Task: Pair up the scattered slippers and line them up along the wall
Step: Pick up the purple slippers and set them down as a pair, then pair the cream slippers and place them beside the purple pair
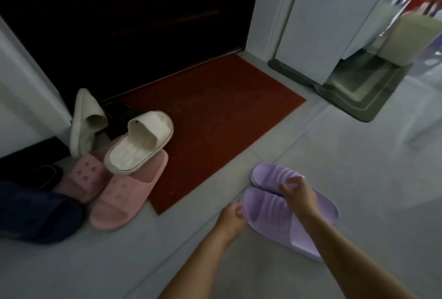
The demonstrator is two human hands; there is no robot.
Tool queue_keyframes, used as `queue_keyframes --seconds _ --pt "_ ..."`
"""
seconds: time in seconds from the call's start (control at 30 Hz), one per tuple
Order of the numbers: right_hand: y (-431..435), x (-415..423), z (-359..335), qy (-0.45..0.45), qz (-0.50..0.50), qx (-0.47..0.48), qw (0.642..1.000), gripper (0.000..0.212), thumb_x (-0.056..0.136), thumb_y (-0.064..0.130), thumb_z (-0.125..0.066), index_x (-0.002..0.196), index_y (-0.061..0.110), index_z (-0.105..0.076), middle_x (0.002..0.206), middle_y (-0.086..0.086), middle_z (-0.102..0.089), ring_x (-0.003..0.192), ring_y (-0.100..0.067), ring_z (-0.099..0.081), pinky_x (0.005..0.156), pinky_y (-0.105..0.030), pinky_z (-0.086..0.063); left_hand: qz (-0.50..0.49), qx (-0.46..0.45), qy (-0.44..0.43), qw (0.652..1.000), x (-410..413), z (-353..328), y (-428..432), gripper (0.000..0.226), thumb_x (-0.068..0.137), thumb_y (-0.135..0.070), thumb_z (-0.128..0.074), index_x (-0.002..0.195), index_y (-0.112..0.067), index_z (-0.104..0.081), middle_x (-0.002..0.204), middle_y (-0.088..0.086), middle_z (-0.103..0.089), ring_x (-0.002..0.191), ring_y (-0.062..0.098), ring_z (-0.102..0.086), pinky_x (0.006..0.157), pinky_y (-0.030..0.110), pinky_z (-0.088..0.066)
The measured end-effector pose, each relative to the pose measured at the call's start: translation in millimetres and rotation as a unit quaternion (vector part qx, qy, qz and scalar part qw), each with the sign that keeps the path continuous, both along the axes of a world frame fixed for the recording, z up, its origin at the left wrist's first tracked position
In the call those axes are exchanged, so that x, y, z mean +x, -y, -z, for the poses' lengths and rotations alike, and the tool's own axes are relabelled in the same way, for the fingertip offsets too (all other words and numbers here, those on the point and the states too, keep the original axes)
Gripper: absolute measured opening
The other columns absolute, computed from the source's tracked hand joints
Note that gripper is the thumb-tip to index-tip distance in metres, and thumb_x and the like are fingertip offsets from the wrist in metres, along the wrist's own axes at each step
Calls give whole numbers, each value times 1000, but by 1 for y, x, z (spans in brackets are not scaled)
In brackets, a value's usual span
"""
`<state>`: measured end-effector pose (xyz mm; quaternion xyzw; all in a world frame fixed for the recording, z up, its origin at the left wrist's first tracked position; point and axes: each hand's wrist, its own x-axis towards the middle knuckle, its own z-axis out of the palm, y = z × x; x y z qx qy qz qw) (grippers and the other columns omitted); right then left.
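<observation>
I see the two purple slippers side by side on the floor, just off the near right edge of the red doormat. Their long axes are parallel and run diagonally, with the toes towards the doormat and the heels away from it.

The far purple slipper has my operator's right hand over its strap. The fingers are spread and bent, with the thumb apart from them and purple showing between.

The near purple slipper lies under the right forearm. The left hand is at its toe tip, on the doormat side, with the fingers curled against the rim. The blur keeps me from telling whether they actually pinch it.

At the doormat's left edge, a cream slipper rests on top of a pink slipper.
</observation>
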<state>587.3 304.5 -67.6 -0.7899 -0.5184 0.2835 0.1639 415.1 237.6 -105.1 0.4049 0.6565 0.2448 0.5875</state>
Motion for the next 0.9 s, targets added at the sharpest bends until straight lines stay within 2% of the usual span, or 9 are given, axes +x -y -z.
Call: queue_keyframes --seconds 0.17,0.23,0.37,0.5,0.6,0.67,0.77,0.83,0.9 --pt "6 -114 9 -103 -167 -52 979 38 82 36 -68 111 15 -56 86 -2 -61 75 -18 -56 70 -24 -40 -50 21 -49 997 -78 -17 15 37 90 -22 -53 127 -18 -54 121 4 -60 89 13 -59 54 11 -44" --pt "3 -165 8 -105 -235 -48 965 36 79 33 -72 108 14 -59 77 -1 -58 69 -16 -54 65 -23 -39 -79 34 -103 991 -128 -22 22 32 90 -23 -53 122 -17 -57 119 5 -62 91 14 -61 61 14 -45" --pt "-17 -263 1 -143 -305 -39 941 37 78 30 -70 109 13 -59 86 0 -61 82 -17 -59 71 -25 -42 -164 8 -193 967 -240 -32 42 28 87 -15 -56 115 -16 -61 112 4 -64 101 22 -62 73 23 -48" --pt "-28 -341 12 -269 -172 -78 944 43 77 23 -68 116 7 -56 105 -10 -68 91 -26 -64 76 -30 -49 -255 -33 -196 946 -316 -32 59 11 87 -17 -55 89 -26 -61 84 -3 -64 79 16 -61 63 24 -47" --pt "-29 -375 24 -361 -37 -92 927 60 76 15 -71 129 4 -46 103 -11 -63 92 -26 -59 85 -39 -53 -284 -9 -219 934 -341 -34 48 18 88 -18 -52 75 -28 -59 73 -6 -64 69 13 -62 58 26 -47" --pt "-33 -382 33 -381 15 -104 918 65 74 14 -73 131 6 -43 95 -8 -62 85 -24 -60 77 -38 -54 -287 21 -245 926 -353 -35 25 14 88 -19 -51 81 -22 -63 74 -6 -64 67 10 -59 59 25 -47" --pt "-40 -380 46 -394 17 -123 911 62 75 14 -75 129 11 -45 80 1 -57 67 -12 -54 51 -23 -43 -289 60 -313 903 -370 -40 -25 19 90 -22 -50 93 -13 -66 84 -2 -65 66 5 -56 53 21 -40" --pt "-45 -377 59 -400 8 -131 907 65 75 14 -76 131 12 -43 95 -5 -61 80 -19 -58 62 -27 -48 -293 77 -342 890 -378 -43 -56 22 90 -25 -51 99 -7 -61 91 3 -62 68 11 -57 50 23 -39" --pt "-46 -376 69 -394 -7 -127 910 67 75 17 -75 132 12 -42 112 -11 -61 99 -28 -59 83 -39 -52 -307 94 -339 884 -383 -40 -77 31 91 -27 -53 114 -6 -52 103 8 -57 82 20 -60 62 31 -50"
